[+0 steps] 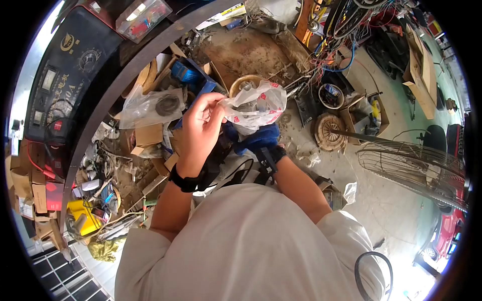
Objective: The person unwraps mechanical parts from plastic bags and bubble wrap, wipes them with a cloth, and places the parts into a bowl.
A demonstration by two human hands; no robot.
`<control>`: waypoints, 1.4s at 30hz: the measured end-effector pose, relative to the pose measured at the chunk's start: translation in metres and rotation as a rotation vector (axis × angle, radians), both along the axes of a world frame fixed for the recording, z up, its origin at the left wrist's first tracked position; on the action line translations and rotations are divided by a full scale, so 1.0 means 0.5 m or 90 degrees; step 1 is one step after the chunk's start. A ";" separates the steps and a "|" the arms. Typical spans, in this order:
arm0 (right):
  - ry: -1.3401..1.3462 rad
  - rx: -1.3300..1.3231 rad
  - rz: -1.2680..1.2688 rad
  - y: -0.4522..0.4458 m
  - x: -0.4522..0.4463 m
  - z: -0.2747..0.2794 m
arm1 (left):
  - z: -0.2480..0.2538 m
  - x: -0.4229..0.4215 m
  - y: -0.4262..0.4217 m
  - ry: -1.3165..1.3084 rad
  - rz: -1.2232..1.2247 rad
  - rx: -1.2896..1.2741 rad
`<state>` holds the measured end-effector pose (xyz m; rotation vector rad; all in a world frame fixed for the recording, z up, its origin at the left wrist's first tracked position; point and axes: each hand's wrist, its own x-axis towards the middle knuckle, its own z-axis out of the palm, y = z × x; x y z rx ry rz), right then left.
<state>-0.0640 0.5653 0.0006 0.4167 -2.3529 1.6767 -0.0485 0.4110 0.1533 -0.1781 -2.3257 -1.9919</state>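
Note:
A thin clear plastic bag (256,105) with red print hangs in front of me, its top edge pinched between the thumb and fingers of my left hand (201,128). That hand is bare, with a black band at the wrist. Some contents show faintly through the film, too blurred to name. My right hand (258,140) is in a dark blue cloth glove, directly below the bag and touching its lower part. The bag and the glove's folds hide how those fingers are set. Just beyond the bag, a round brass-coloured metal part (245,84) is partly covered.
On the left is a dark bench edge (93,115) with a black machine case (70,70). Boxes and scrap lie below it. To the right are a round clutch-like plate (329,131), a white bucket (331,95), a cardboard box (381,118) and a wire fan guard (409,163). Tangled cables (346,30) hang at top.

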 end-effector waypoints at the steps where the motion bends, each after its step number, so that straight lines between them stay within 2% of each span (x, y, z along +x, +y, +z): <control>1: -0.001 -0.005 -0.007 -0.004 -0.002 0.000 | 0.003 0.003 -0.007 -0.008 -0.014 0.070; 2: 0.000 -0.010 -0.011 -0.006 -0.003 0.000 | 0.004 0.006 -0.013 -0.016 -0.027 0.140; 5: 0.009 -0.024 -0.028 -0.019 -0.005 -0.001 | 0.005 0.006 -0.045 0.250 -0.101 -0.116; 6: 0.011 -0.033 -0.032 -0.024 -0.004 0.000 | -0.024 0.005 -0.057 0.214 -0.145 -0.206; 8: 0.023 -0.034 -0.041 -0.035 0.001 0.002 | -0.037 0.024 -0.018 0.190 -0.129 -0.236; 9: 0.032 -0.027 -0.046 -0.038 0.006 0.005 | -0.057 0.025 0.002 0.245 -0.104 -0.246; 12: 0.075 0.010 -0.080 -0.052 0.018 0.017 | -0.149 -0.013 -0.014 0.108 -0.044 -0.040; 13: 0.079 0.031 -0.087 -0.055 0.017 0.017 | -0.137 -0.022 -0.013 0.035 -0.039 0.026; 15: 0.032 0.121 -0.084 -0.059 0.012 -0.005 | -0.108 -0.023 -0.002 -0.070 0.084 0.340; 17: -0.057 0.232 -0.059 -0.063 -0.004 0.002 | -0.096 -0.037 -0.011 -0.088 0.124 0.440; 18: -0.178 -0.082 -0.101 -0.072 -0.007 0.004 | -0.113 -0.038 -0.021 -0.138 0.127 0.396; 20: -0.169 -0.244 -0.147 -0.091 -0.008 0.056 | -0.159 -0.037 -0.013 -0.143 0.095 0.249; 21: -0.052 -0.087 -0.152 -0.096 -0.004 0.067 | -0.176 -0.033 -0.009 -0.147 0.081 0.177; 22: 0.066 0.071 -0.154 -0.103 -0.003 0.075 | -0.175 -0.033 -0.005 -0.237 0.057 0.190; 23: 0.060 0.109 -0.168 -0.108 -0.027 0.070 | -0.174 -0.033 -0.001 -0.327 0.034 0.199; 24: 0.053 0.147 -0.182 -0.114 -0.051 0.065 | -0.201 -0.019 -0.003 -0.270 0.005 0.255; 25: 0.047 0.185 -0.195 -0.119 -0.074 0.071 | -0.212 -0.012 -0.006 -0.231 -0.024 0.243; 26: 0.016 0.106 -0.233 -0.119 -0.086 0.075 | -0.222 -0.004 -0.009 -0.192 -0.052 0.233; 28: 0.049 0.249 -0.182 -0.104 -0.067 0.108 | -0.217 -0.005 -0.022 -0.343 0.004 0.301; 29: 0.072 0.315 -0.157 -0.096 -0.055 0.141 | -0.218 -0.008 -0.021 -0.360 -0.006 0.366; 31: 0.119 0.382 -0.129 -0.121 -0.074 0.094 | -0.209 -0.014 -0.019 -0.402 -0.010 0.460; 32: 0.106 0.470 -0.138 -0.124 -0.050 0.137 | -0.191 -0.015 -0.018 -0.428 -0.007 0.489; 33: 0.091 0.480 -0.143 -0.124 -0.037 0.149 | -0.170 -0.012 -0.016 -0.457 0.000 0.520; 34: 0.076 0.490 -0.148 -0.124 -0.024 0.161 | -0.145 -0.012 -0.016 -0.480 -0.030 0.523; 36: 0.059 0.350 -0.156 -0.127 -0.057 0.099 | -0.098 -0.003 -0.007 -0.426 -0.056 0.393; 37: 0.041 0.436 -0.126 -0.118 -0.062 0.109 | -0.087 0.002 -0.009 -0.397 -0.067 0.326; 38: 0.010 0.570 -0.068 -0.104 -0.058 0.136 | -0.112 -0.004 -0.015 -0.337 -0.084 0.379; 40: -0.031 0.719 0.029 -0.091 -0.065 0.170 | -0.115 -0.004 -0.027 -0.335 -0.094 0.394; 42: 0.024 0.641 -0.067 -0.114 -0.069 0.134 | -0.088 0.004 -0.020 -0.330 -0.135 0.419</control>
